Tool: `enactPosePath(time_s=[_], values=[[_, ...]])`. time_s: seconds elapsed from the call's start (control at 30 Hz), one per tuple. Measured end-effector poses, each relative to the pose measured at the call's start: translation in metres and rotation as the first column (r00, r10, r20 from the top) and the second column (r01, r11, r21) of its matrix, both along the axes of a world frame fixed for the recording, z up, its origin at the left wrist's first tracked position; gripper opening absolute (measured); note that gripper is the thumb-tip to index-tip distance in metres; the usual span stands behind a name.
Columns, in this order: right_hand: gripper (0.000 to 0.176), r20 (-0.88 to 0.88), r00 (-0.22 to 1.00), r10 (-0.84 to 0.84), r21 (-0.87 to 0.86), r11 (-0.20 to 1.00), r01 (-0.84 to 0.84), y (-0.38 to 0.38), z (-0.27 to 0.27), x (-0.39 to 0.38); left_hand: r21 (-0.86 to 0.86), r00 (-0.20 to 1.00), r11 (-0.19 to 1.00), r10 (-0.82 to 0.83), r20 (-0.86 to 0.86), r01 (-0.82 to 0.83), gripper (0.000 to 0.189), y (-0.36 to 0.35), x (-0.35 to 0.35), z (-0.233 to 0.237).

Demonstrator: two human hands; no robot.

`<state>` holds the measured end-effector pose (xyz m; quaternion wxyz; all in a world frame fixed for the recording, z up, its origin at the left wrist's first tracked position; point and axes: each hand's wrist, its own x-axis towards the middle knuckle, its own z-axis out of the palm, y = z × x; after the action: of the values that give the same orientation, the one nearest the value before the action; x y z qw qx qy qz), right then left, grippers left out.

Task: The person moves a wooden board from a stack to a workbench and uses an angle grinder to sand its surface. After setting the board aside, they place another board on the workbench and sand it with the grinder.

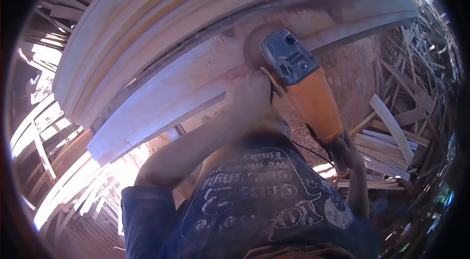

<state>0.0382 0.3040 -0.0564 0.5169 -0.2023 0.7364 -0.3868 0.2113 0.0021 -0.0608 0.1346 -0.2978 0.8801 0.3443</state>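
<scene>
An angle grinder [313, 97] with an orange body and grey head lies across the middle of the view. Its round disc [253, 50] rests at the face of a long curved wooden piece [196, 70]; whether they touch is hard to tell. My left hand [248, 93] is closed beside the grinder's head, apparently round its side handle, which the fingers mostly hide. Lower right, my right hand [345, 150] wraps the rear end of the orange body. The fingers of that hand are partly hidden behind the tool.
More curved wooden pieces [127, 28] are stacked behind the worked one. Loose wood strips and offcuts [391, 122] pile up on the right, with further strips [83, 195] at lower left. A dark cord [313, 152] runs near the grinder's rear.
</scene>
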Motion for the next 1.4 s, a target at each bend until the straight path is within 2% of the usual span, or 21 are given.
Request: enactPosePath(time_s=[0.07,0.13,0.2,0.27,0.3,0.33,0.4,0.47,0.53,0.67,0.77,0.8,0.87,0.93,0.97,1.1,1.2,1.3,1.37,1.4], values=[[0.053,0.028,0.990,-0.136,0.099,0.986,0.132,0.033,-0.004,-0.038,0.115,0.979,0.992,-0.019,-0.201,0.043,0.014,0.002,-0.059,-0.001],[0.051,0.064,0.963,-0.262,0.122,0.960,0.253,0.043,-0.003,-0.071,-0.027,0.973,0.987,-0.160,-0.166,0.158,0.018,0.003,-0.123,-0.002],[0.056,0.109,0.932,-0.346,0.122,0.935,0.333,0.048,-0.006,-0.110,-0.050,0.954,0.989,-0.145,-0.263,0.136,0.017,0.007,-0.186,-0.013],[0.063,0.161,0.900,-0.406,0.141,0.912,0.386,0.053,-0.016,-0.146,-0.134,0.960,0.977,-0.194,-0.204,0.169,0.017,0.004,-0.238,0.002],[0.067,0.072,0.914,-0.398,0.136,0.912,0.387,0.043,-0.010,-0.153,-0.219,0.944,0.948,-0.272,-0.187,0.230,0.017,0.001,-0.257,0.004],[0.067,0.082,0.914,-0.397,0.143,0.913,0.383,0.042,-0.006,-0.155,-0.291,0.925,0.912,-0.344,-0.161,0.289,0.017,0.002,-0.265,0.007],[0.066,0.099,0.921,-0.377,0.129,0.923,0.364,0.029,-0.005,-0.169,-0.364,0.920,0.904,-0.320,-0.224,0.225,0.018,0.000,-0.268,0.006],[0.066,0.110,0.920,-0.375,0.162,0.920,0.356,0.024,-0.009,-0.163,-0.386,0.935,0.911,-0.256,-0.246,0.147,0.017,-0.001,-0.240,-0.005],[0.065,0.100,0.947,-0.306,0.149,0.946,0.289,0.004,-0.002,-0.128,-0.409,0.947,0.909,-0.201,-0.251,0.084,0.015,-0.010,-0.196,-0.011],[0.052,0.153,0.985,-0.079,0.064,0.996,0.070,-0.019,-0.003,-0.050,-0.212,0.960,0.963,0.107,-0.258,-0.164,0.011,-0.010,-0.053,-0.001],[0.051,0.179,0.963,0.201,-0.082,0.979,-0.188,-0.052,0.000,0.001,-0.294,0.971,0.927,0.210,-0.111,-0.234,0.019,-0.008,0.034,-0.003],[0.052,0.175,0.951,0.255,-0.056,0.967,-0.249,-0.057,-0.003,0.010,-0.338,0.972,0.911,0.228,-0.065,-0.236,0.020,-0.008,0.058,-0.006],[0.053,0.164,0.921,0.354,-0.006,0.934,-0.358,-0.069,-0.013,0.027,-0.310,0.931,0.879,0.358,-0.070,-0.361,0.019,-0.007,0.100,0.004],[0.057,0.052,0.915,0.401,-0.067,0.915,-0.398,-0.094,-0.007,0.056,-0.312,0.895,0.844,0.443,-0.051,-0.436,0.018,-0.010,0.136,0.001],[0.059,-0.003,0.907,0.420,-0.095,0.903,-0.418,-0.105,-0.004,0.070,-0.313,0.874,0.825,0.484,-0.038,-0.470,0.018,-0.010,0.152,-0.001],[0.068,0.029,0.860,0.510,-0.024,0.860,-0.509,-0.138,0.008,0.108,-0.329,0.806,0.750,0.589,-0.064,-0.574,0.021,-0.012,0.206,-0.007],[0.074,0.045,0.808,0.588,0.049,0.806,-0.590,-0.171,0.018,0.128,-0.259,0.768,0.736,0.640,-0.037,-0.626,0.021,-0.016,0.239,0.003],[0.077,0.021,0.735,0.678,0.131,0.727,-0.674,-0.196,0.025,0.138,-0.245,0.702,0.670,0.709,-0.069,-0.700,0.025,-0.021,0.254,0.013],[0.076,0.048,0.705,0.707,0.158,0.692,-0.705,-0.210,0.040,0.137,-0.232,0.719,0.689,0.691,-0.076,-0.687,0.026,-0.028,0.254,0.011],[0.077,0.008,0.721,0.693,0.139,0.713,-0.687,-0.207,0.035,0.132,-0.228,0.725,0.695,0.684,-0.082,-0.682,0.026,-0.031,0.251,0.011]])
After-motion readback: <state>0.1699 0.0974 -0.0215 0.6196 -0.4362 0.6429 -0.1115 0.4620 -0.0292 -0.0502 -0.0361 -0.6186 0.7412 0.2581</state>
